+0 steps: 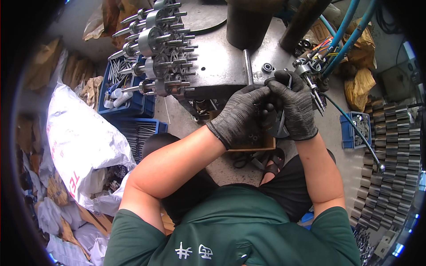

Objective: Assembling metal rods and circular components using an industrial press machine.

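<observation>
Both my hands wear dark grey gloves and meet at the near edge of the metal machine table (215,66). My left hand (242,108) has its fingers closed in a pinch against the fingers of the right; what they pinch is hidden. My right hand (296,102) is closed around a slim dark metal tool (279,123) that resembles pliers, its narrow arms showing above and below the fingers. A small ring bearing (267,67) lies on the table just beyond my hands. Left of it, a round metal bar (247,66) points toward my left hand.
Shaft assemblies with metal cylinders (151,41) line the table's left side. A thick dark column (248,26) rises behind. Blue bins (146,104) with rods stand left, beside a white sack (84,142). Stacked metal cylinders (390,155), a blue bin (350,141) and a ball-ended lever (380,168) are right.
</observation>
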Demonstrator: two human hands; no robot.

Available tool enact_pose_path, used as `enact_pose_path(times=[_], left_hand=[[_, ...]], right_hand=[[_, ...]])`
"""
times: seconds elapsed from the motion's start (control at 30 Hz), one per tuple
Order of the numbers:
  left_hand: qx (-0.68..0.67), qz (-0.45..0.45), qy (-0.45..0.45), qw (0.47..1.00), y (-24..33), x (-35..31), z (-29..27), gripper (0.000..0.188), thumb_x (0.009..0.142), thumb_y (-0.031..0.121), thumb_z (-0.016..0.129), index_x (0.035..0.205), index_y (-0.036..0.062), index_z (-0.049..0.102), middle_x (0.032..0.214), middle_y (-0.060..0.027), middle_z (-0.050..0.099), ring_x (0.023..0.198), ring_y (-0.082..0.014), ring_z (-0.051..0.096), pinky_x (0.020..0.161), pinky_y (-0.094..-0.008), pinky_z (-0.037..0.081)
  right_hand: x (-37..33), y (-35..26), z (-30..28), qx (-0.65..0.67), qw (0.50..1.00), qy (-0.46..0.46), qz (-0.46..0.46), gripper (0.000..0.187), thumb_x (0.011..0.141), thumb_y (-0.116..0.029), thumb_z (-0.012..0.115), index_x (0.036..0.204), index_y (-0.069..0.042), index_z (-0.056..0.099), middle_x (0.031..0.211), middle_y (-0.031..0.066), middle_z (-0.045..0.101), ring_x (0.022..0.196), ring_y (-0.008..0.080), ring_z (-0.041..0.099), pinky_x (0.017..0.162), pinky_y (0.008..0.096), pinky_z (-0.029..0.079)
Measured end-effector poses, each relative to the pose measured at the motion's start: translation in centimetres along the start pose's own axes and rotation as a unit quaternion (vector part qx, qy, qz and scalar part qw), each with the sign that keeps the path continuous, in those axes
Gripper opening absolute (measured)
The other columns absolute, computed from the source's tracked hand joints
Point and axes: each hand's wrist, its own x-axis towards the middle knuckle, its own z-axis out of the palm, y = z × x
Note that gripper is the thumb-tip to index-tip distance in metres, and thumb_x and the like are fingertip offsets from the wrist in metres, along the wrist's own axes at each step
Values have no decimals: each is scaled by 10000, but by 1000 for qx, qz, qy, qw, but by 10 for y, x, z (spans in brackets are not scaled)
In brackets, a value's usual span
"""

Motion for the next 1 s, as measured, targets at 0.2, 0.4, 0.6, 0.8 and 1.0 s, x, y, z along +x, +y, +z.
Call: enact_pose_path(times=[0.2,0.4,0.6,0.8,1.0], left_hand=[[-7,17,74,997,10,-7,-6,129,993,180,643,1058,69,646,921,-25,667,772,-108,601,671,-247,509],[-14,-6,57,998,24,-23,-22,156,964,159,640,1074,49,643,933,-28,658,804,-120,610,712,-243,526],[-36,10,48,998,29,-34,-53,156,952,140,622,1078,52,650,951,-27,665,821,-113,618,717,-245,526],[55,40,118,991,30,-50,-45,141,963,156,618,1065,66,652,976,-26,668,839,-107,632,708,-238,514],[43,73,101,991,30,-52,-50,77,963,129,649,1026,83,650,968,-46,676,846,-125,652,693,-238,540]], right_hand=[[21,1,-41,428,858,-224,175,161,963,-83,619,1117,-38,614,1049,125,683,753,161,660,728,315,580],[-26,-2,-15,411,854,-85,308,246,959,-229,614,1135,-57,598,1246,241,638,1184,389,633,1029,650,476],[-51,-13,-21,33,949,-206,235,761,892,-205,680,1571,-71,364,1321,203,601,1077,300,675,948,399,571],[-51,-11,-24,-420,881,-170,-138,736,791,-105,770,1469,-49,490,1204,173,632,1075,331,646,956,415,540],[-41,-14,-15,-563,746,-148,-324,579,703,-42,754,1275,-32,661,1133,184,663,1047,383,620,929,460,529]])
